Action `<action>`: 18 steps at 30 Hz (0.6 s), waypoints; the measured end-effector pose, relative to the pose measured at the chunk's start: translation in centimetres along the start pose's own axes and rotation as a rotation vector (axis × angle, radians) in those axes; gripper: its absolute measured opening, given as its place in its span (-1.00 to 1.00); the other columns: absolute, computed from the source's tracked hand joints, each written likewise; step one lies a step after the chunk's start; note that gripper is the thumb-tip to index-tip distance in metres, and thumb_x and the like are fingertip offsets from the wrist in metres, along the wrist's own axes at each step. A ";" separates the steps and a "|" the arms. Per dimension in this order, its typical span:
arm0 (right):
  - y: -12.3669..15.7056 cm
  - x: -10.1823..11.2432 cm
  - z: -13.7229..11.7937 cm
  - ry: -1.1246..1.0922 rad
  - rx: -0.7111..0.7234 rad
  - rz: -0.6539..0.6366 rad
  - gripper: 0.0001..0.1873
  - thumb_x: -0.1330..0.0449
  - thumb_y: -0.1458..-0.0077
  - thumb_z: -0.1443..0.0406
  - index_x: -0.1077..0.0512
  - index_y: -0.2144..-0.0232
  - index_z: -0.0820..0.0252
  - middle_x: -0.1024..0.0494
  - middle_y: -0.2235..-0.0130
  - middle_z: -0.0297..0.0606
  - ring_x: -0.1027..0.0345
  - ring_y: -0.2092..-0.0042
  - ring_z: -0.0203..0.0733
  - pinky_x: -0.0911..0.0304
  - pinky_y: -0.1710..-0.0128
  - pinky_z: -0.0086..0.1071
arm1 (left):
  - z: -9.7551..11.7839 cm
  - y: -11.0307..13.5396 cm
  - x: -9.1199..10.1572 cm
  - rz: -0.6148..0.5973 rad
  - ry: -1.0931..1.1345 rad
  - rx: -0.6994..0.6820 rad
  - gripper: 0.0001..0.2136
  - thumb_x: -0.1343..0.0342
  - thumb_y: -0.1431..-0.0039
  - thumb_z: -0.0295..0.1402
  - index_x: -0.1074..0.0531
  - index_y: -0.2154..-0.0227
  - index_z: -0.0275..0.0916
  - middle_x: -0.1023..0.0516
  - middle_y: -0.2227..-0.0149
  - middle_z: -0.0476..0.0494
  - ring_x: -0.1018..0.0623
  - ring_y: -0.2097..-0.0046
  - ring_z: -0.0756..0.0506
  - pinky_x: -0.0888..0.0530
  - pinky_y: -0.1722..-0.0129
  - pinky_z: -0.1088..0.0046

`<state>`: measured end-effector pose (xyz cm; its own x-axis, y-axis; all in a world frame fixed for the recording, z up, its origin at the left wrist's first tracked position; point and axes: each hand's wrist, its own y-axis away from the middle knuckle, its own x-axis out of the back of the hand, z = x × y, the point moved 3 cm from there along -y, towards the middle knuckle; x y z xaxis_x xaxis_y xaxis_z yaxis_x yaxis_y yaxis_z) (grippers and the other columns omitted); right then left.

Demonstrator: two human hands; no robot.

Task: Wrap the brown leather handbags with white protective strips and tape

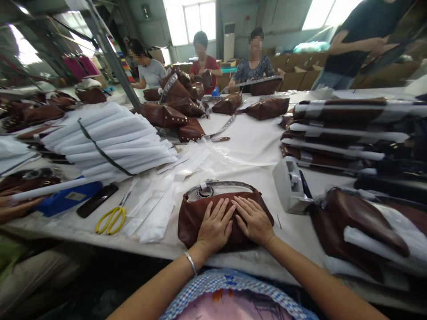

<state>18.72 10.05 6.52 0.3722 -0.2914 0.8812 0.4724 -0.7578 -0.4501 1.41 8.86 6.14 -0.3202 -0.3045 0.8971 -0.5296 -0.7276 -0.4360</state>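
Observation:
A brown leather handbag [191, 218] lies on the table right before me, its strap [230, 183] arched along the far edge. Flat on the middle of the bag rests my left hand [215, 224], fingers stretched forward. Beside it my right hand [254, 218] lies flat too, fingers extended, the two hands nearly touching at the fingertips. Neither hand grips anything. A small ring-shaped piece [204, 191] sits by the strap at the bag's upper left.
Yellow-handled scissors [111, 220], a dark phone [97, 201] and a white paper stack [110, 138] are left. A tape dispenser [292, 186] stands right, near wrapped bags [336, 138]. More brown bags [167, 114] lie ahead. Several people work around the table; another person's hand [16, 206] is far left.

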 end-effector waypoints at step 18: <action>10.7 1.4 -0.8 -0.756 -1.228 0.170 -0.02 -0.08 -0.15 -0.24 0.01 -0.41 0.13 -0.21 -0.35 -0.14 -0.06 -0.36 0.03 0.03 -0.37 -0.09 | 0.3 0.8 1.5 -0.197 0.186 -0.209 -0.24 -0.11 -0.21 0.12 -0.10 -0.36 -0.13 0.12 -0.46 -0.30 0.04 -0.45 -0.33 -0.05 -0.38 -0.07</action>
<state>23.70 1.07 3.07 0.8604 -0.3497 0.3708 -0.4439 -0.8716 0.2081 0.75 7.59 7.17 -0.3231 -0.0390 0.9456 -0.7393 -0.6133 -0.2780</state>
